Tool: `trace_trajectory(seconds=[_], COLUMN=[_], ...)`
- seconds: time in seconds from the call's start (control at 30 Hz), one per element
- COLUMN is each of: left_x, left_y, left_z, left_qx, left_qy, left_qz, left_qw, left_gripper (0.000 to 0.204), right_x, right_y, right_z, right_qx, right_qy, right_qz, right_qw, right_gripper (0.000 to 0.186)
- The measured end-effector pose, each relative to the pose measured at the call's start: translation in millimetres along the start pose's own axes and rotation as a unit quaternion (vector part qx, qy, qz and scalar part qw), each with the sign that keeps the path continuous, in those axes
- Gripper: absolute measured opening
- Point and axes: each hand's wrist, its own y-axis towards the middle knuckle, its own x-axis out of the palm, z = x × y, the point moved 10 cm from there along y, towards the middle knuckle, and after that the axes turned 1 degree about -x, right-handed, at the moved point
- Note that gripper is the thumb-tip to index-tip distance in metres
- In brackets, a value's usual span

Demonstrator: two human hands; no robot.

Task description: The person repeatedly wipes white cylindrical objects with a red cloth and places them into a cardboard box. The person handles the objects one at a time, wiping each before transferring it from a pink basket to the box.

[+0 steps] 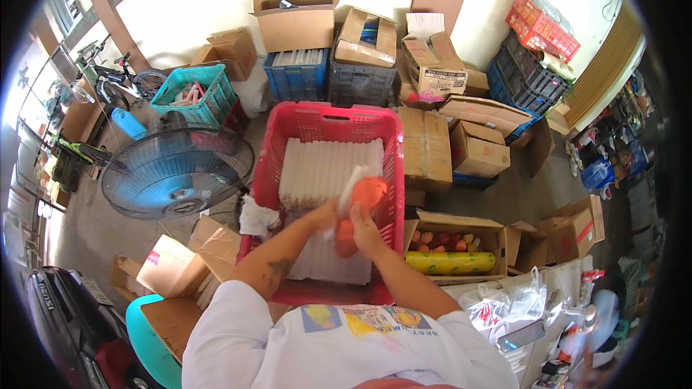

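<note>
In front of me stands a red plastic crate with rows of long white candles lying side by side in it. My left hand, somewhat blurred, is closed round the lower end of a white candle tilted up over the crate. Close beside it, my right hand grips a bright orange cloth, which bunches above the fingers and hangs below them against the candle. More white pieces lie in the near half of the crate, partly hidden by my forearms.
A black floor fan stands left of the crate, and a white rag hangs on the crate's left edge. To the right are cardboard boxes and an open carton of round items. A teal crate is at the far left.
</note>
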Motion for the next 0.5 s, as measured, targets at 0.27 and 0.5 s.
trace_trajectory(seconds=[0.27, 0.5], left_x=[25.0, -38.8], left_y=[-123.7, -165.6], left_z=[-7.3, 33.4], left_qx=[0.015, 0.103], left_qy=[-0.031, 0.402], left_qz=[0.000, 0.004], left_qw=[0.999, 0.910], left_gripper=[0.062, 0.045], right_x=[49.4, 55.0], right_y=[0.0, -25.8], right_z=[-88.7, -90.3], right_qx=[-0.230, -0.052], right_qy=[-0.468, -0.268], right_qz=[0.161, -0.056], right_qw=[0.838, 0.960], right_gripper=[0.056, 0.039])
